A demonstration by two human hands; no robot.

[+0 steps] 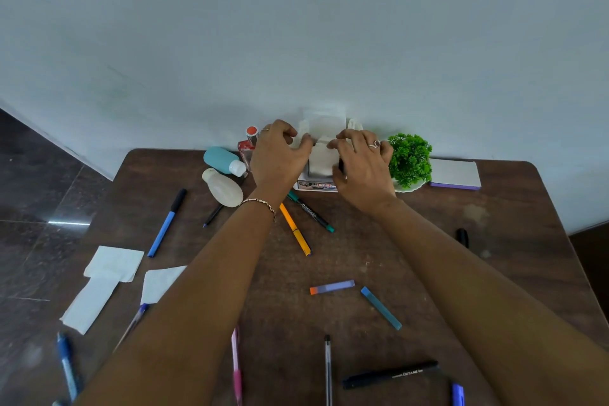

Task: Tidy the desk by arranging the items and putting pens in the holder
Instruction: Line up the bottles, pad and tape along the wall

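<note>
Head view is showing the left hand [280,155] and right hand [361,161] gripping the white plastic pen holder [321,155] against the wall, while the orange felt pen [294,229] is lying just in front of the holder.

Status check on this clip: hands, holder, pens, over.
Left hand and right hand both on white holder at wall. Whether gripped, unclear. Orange pen, green marker, others loose on desk. Nothing blocking.
</note>
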